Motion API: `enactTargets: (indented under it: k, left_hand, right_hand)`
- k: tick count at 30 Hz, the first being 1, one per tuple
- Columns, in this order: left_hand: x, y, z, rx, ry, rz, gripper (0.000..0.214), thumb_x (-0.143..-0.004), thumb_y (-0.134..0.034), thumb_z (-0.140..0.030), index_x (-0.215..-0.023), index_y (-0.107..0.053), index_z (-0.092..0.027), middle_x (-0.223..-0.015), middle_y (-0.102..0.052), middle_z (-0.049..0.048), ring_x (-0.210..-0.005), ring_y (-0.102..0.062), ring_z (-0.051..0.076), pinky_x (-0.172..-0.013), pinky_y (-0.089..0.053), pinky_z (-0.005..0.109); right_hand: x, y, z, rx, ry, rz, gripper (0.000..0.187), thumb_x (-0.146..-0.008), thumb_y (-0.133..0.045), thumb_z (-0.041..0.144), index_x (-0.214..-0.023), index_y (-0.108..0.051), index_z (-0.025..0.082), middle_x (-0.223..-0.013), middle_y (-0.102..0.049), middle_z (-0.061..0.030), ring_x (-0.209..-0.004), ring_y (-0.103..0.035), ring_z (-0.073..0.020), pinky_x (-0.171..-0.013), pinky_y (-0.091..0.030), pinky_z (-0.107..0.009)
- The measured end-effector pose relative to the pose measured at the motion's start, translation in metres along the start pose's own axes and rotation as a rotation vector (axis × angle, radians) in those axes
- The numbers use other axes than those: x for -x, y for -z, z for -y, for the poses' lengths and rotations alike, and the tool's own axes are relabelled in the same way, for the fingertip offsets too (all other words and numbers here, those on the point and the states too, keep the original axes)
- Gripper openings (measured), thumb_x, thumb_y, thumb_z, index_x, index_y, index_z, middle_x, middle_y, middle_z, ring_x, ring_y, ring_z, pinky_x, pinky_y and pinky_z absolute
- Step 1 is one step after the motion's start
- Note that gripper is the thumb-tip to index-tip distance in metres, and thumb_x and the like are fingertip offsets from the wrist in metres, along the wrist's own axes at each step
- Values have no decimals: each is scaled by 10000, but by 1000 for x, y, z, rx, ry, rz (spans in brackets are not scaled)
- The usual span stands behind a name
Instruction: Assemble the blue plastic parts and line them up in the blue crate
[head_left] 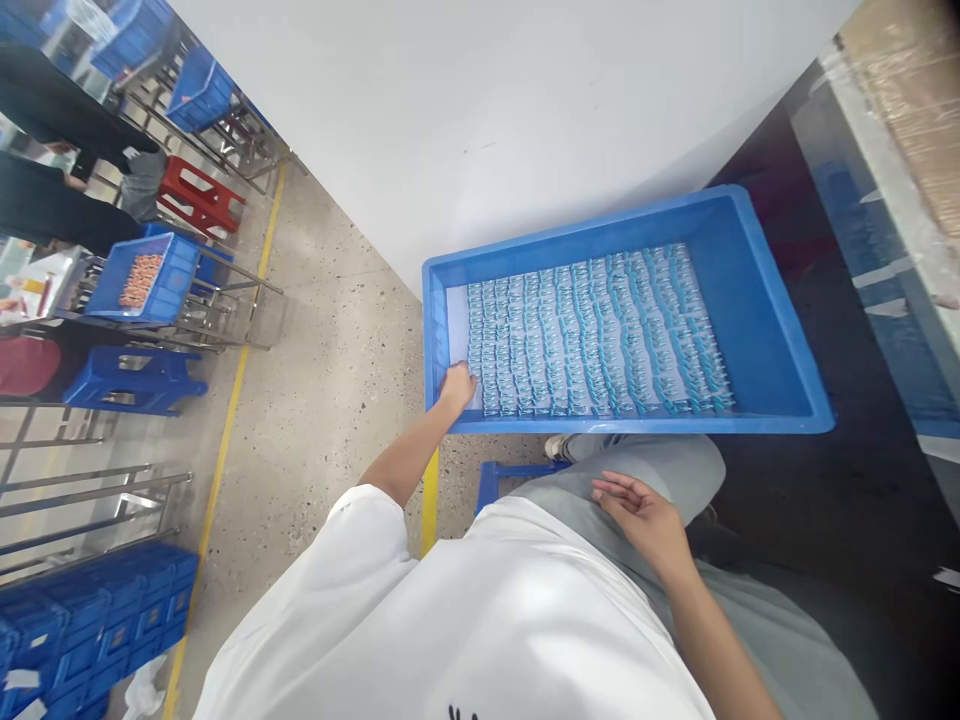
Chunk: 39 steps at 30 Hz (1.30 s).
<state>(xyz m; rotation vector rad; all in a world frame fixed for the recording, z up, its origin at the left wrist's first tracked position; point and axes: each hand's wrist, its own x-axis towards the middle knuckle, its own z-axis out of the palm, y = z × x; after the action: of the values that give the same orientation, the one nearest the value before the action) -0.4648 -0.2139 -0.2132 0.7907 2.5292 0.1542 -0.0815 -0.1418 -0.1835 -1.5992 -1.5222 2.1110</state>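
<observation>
Left hand (458, 386) reaches over the near rim of the blue tray (761, 335), into its near left corner. Its fingers are curled down by the end of the pale sheet (458, 318), right beside the first row of pieces (592, 335). Whether it pinches the sheet, a piece or nothing, I cannot tell, since the fingertips are hidden.

Seen from that hand, nearly all the pieces lie to the right, with the row ends running away toward the far wall. The tray's long axis goes left to right across the person's front, with a slight slant. The rows run the other way, from the near side to the far side, set one after another along the tray's length and stopping short of its right wall. The pieces are small, blue and shiny; their exact form is too fine to make out.

Right hand (642, 513) hangs over the person's lap, outside the tray and touching none of it. It holds nothing, its fingers loosely bent and pointing left. From it, the pieces lie straight ahead, past the near rim and the leg (679, 462). So the left hand is nearer the left rows, while the right is the nearer one to those at the right end.

Behind the tray's far rim stands a white panel (525, 120). What bears the tray is hidden.
</observation>
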Motion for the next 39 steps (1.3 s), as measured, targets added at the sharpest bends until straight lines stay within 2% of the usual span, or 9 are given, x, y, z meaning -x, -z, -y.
enactTargets:
  k: [11, 20, 26, 30, 39]
  left_hand:
    - [-2, 0, 1, 17, 9, 1, 215, -923, -588, -176, -1128, -620, -121, -1106, -693, 123, -1000, -657, 200, -889, -500, 332]
    - [0, 1, 1, 37, -7, -13, 194, -948, -567, -210, -1119, -616, -135, -1073, -688, 86, -969, -647, 183, -896, -501, 346]
    - [5, 5, 0, 32, 4, -32, 221, -970, -526, -228, -1132, -607, -102, -1101, -693, 144, -1014, -662, 209, -916, -504, 348]
    - [10, 6, 2, 20, 18, 2, 206, -917, -583, -170, -1101, -625, -87, -1089, -702, 178, -1038, -672, 229, -918, -503, 326]
    - [5, 1, 2, 2, 71, 65, 238, -938, -636, -274, -1118, -634, -118, -1097, -686, 95, -1019, -660, 200, -921, -544, 392]
  right_hand:
    - [0, 0, 2, -7, -9, -9, 737, -543, -857, 581, -1110, -640, 163, -1089, -730, -155, -953, -718, -290, -934, -597, -416]
    - [0, 0, 2, -11, -5, -8, 719, -546, -868, 582, -1091, -649, 167, -1082, -734, -156, -943, -722, -299, -919, -608, -423]
    - [1, 0, 3, -7, -12, -8, 712, -540, -859, 585, -1084, -650, 176, -1082, -735, -146, -1044, -700, -322, -996, -571, -447]
    - [2, -1, 5, -16, -16, -12, 690, -537, -861, 567, -1068, -655, 179, -1065, -739, -143, -1056, -698, -329, -1004, -566, -452]
    - [2, 0, 3, -11, -18, -2, 713, -546, -855, 574, -1092, -644, 167, -1088, -732, -151, -1068, -694, -319, -1027, -558, -442]
